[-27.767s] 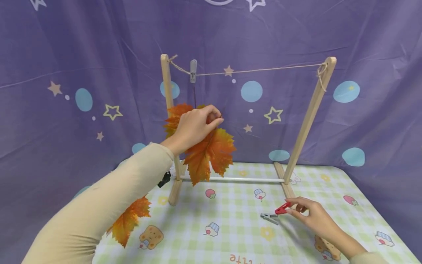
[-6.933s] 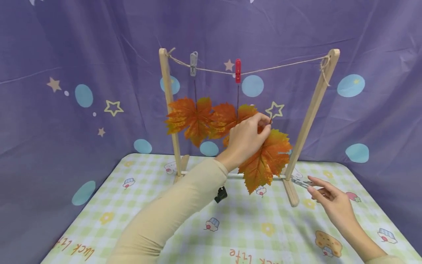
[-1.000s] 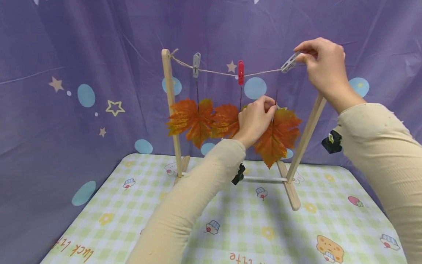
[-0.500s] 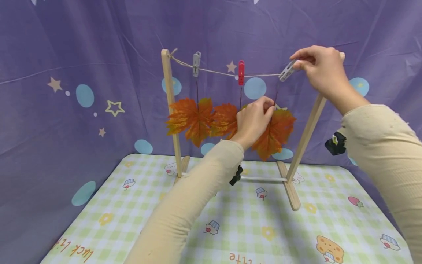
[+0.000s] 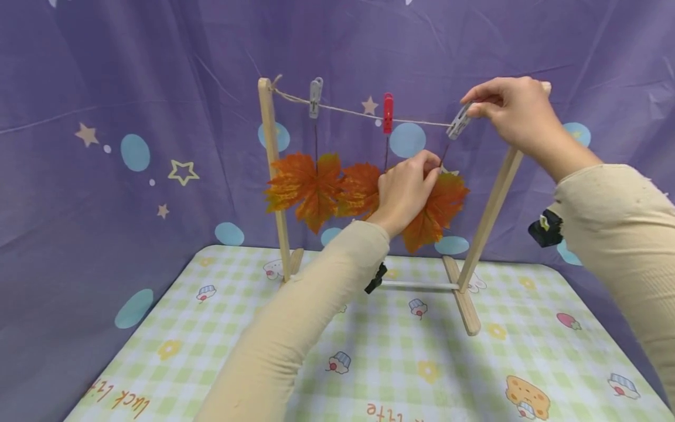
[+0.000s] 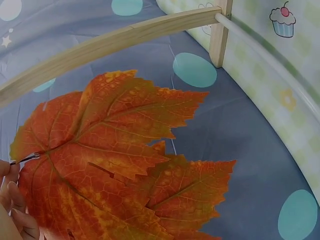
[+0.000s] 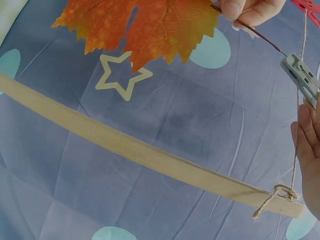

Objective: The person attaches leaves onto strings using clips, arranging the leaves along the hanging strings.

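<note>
My left hand (image 5: 408, 186) pinches the dark stem of an orange artificial maple leaf (image 5: 437, 208), also large in the left wrist view. My right hand (image 5: 524, 117) pinches the tail of a grey clothespin (image 5: 459, 121), tilted on the twine (image 5: 348, 110) right of the middle. In the right wrist view the clothespin's nose (image 7: 287, 59) meets the top of the leaf's stem (image 7: 260, 35). A second grey clothespin (image 5: 315, 98) and a red clothespin (image 5: 388, 113) sit on the twine, each with a leaf hanging below. The left leaf (image 5: 306, 187) shows whole; my left hand partly hides the middle leaf (image 5: 358, 187).
The twine is tied between two wooden posts, left (image 5: 270, 129) and right (image 5: 490, 217), joined low by a white rod (image 5: 422, 285). The stand is on a checked tablecloth (image 5: 390, 375) before a purple curtain (image 5: 158, 70).
Earlier, the red clothespin went onto the twine with the middle leaf. During the last second my right hand lowers the grey clothespin, pulling the twine down toward the stem, and the held leaf shifts slightly left.
</note>
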{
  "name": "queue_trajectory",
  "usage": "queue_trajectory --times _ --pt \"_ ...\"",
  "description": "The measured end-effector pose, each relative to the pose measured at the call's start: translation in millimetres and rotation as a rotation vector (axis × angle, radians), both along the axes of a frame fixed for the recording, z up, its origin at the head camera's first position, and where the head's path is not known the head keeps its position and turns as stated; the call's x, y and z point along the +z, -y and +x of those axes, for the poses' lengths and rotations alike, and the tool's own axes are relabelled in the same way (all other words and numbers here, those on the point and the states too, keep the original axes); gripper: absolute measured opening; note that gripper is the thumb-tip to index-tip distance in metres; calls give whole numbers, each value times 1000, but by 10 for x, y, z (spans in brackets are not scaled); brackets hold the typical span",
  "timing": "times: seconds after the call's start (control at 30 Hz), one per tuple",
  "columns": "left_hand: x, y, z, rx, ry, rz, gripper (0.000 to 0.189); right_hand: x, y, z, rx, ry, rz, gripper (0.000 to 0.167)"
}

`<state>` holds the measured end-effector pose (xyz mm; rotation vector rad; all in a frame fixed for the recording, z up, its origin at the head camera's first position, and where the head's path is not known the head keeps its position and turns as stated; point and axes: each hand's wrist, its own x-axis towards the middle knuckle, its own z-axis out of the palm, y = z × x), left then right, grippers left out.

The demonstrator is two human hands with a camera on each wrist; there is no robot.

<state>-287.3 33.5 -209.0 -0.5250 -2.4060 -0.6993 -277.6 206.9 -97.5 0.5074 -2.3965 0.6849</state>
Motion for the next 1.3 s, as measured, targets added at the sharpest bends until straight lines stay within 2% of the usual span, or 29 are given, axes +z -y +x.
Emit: queue_trajectory --times 0.27,0.53,0.83,1.07,1.3 --pt "6 -5 -13 -3 -7 5 19 23 -8 3 7 29 62 28" --pt "-28 4 -33 9 21 -20 19 6 -24 -2 9 54 94 27" --pt "-7 -7 -50 6 1 -28 19 -6 -53 -32 16 26 89 28" --pt "-8 -26 -35 -1 19 3 20 -32 -64 2 39 66 99 33" --pt "-8 -67 -17 44 12 -4 22 -70 -76 -4 67 10 62 37"
